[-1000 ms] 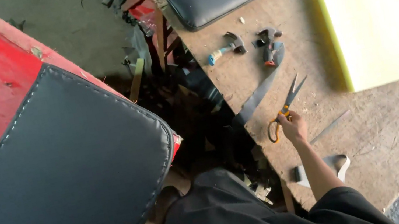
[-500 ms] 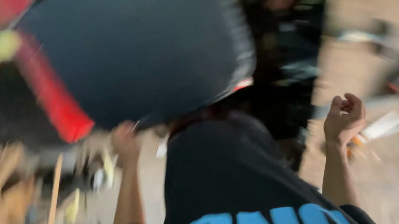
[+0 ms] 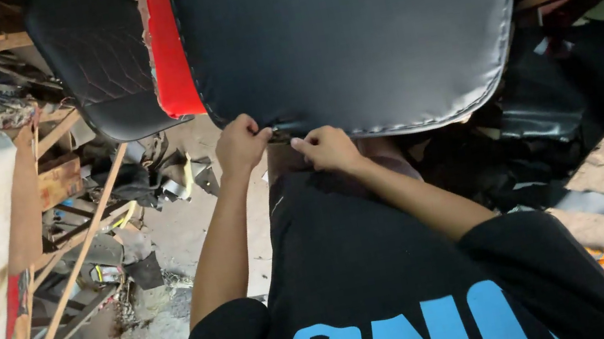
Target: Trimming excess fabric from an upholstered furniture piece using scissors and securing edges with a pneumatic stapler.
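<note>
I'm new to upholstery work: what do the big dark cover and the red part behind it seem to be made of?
The dark cover looks like faux leather or vinyl: smooth, faint sheen, stitching along its edge, which the left hand and right hand pinch. The red part looks similarly smooth and glossy, though I can't say whether it's vinyl or plastic.

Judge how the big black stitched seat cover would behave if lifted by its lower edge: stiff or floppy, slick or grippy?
The black seat cover probably stays fairly stiff: it spans wide without drooping or folding. Its sheen suggests a smooth, somewhat slick vinyl-like face. The left hand and right hand pinch its stitched rim, likely the surest grip.
</note>
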